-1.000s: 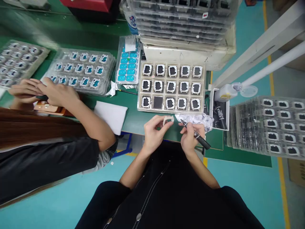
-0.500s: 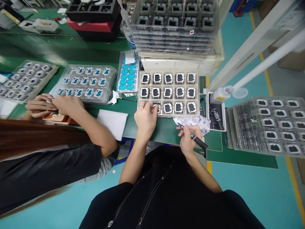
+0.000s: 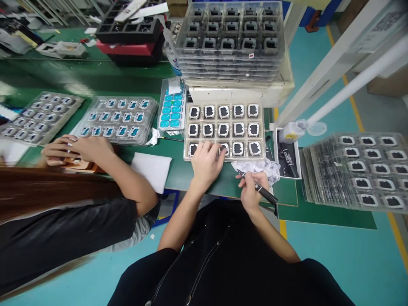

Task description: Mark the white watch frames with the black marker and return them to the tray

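Left hand has shifted rightward along the fifteen-pocket tray, grip unclear; right hand clasps one marker before it.

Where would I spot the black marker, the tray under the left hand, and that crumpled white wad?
Black marker [image 3: 267,194]: head view, on its barrel.
Tray [image 3: 262,123]: head view, on its right rim.
Crumpled white wad [image 3: 270,168]: head view, near its middle.

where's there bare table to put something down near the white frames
Bare green tabletop shows between the white sheet and the left forearm, plus a smaller patch along the near edge of the open white box. Around the black marker it's crowded: frame tray and crumpled white wad sit close.
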Motion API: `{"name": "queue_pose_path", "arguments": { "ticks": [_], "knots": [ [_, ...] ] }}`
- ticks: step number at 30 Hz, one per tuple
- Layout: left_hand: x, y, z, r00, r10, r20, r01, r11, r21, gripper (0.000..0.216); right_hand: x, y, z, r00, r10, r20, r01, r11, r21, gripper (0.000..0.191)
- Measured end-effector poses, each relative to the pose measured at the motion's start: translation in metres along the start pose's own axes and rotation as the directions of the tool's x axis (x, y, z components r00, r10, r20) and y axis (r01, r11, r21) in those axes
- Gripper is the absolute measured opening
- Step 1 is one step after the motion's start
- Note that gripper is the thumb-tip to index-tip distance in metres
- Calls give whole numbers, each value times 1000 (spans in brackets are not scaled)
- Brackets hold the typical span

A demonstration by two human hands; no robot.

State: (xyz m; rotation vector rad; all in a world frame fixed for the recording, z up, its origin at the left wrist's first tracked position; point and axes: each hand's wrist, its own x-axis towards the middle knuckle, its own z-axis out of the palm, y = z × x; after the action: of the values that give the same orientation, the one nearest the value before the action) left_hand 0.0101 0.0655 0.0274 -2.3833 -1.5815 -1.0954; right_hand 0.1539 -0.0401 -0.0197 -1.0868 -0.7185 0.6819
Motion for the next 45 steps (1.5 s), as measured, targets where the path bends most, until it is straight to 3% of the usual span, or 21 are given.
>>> {"name": "queue_pose_path", "arguments": {
  "ticks": [5, 8, 10, 12, 15, 17, 20, 23, 27, 38, 45],
  "knots": [
    [15, 2, 1, 984, 24, 176, -23, 1000, -7, 23, 0, 0, -2, 1000, 3, 0, -3, 1000, -16, 29],
    [19, 0, -1, 993, 4, 118, 14, 989, -150, 17, 1, 1, -3, 1000, -12, -2, 12, 1000, -16, 29],
    [15, 0, -5, 999, 16, 46, 2, 935, -355, 19, 1, 1, -3, 1000, -31, -6, 31, 999, -11, 28],
    [4, 3, -11, 999, -43, 30, 52, 782, -621, 25, 2, 2, -3, 999, -52, -10, 52, 999, -6, 28],
    [-19, 9, -19, 941, -280, 191, 294, 392, -872, 36, 2, 1, -3, 997, -80, -5, 80, 997, -11, 26],
    [-35, 14, -20, 857, -402, 322, 418, 179, -891, 43, 2, 0, -2, 995, -97, 2, 97, 995, -23, 25],
    [-54, 20, -14, 763, -438, 475, 552, 58, -832, 49, -1, -1, -1, 990, -141, 26, 142, 988, -59, 24],
    [-65, 22, -5, 721, -376, 582, 645, 59, -762, 47, -5, -2, 0, 972, -189, 140, 205, 972, -115, 21],
    [-72, 20, 3, 710, -335, 620, 679, 94, -728, 41, -6, -3, 1, 923, -227, 309, 291, 940, -179, 12],
    [-74, 21, -2, 704, -285, 651, 708, 206, -675, 32, -3, -6, 2, 926, -210, 314, 308, 900, -308, 9],
    [-78, 21, 1, 741, -285, 608, 671, 295, -680, 34, -2, -12, 4, 925, -213, 316, 321, 882, -344, 8]
  ]
}}
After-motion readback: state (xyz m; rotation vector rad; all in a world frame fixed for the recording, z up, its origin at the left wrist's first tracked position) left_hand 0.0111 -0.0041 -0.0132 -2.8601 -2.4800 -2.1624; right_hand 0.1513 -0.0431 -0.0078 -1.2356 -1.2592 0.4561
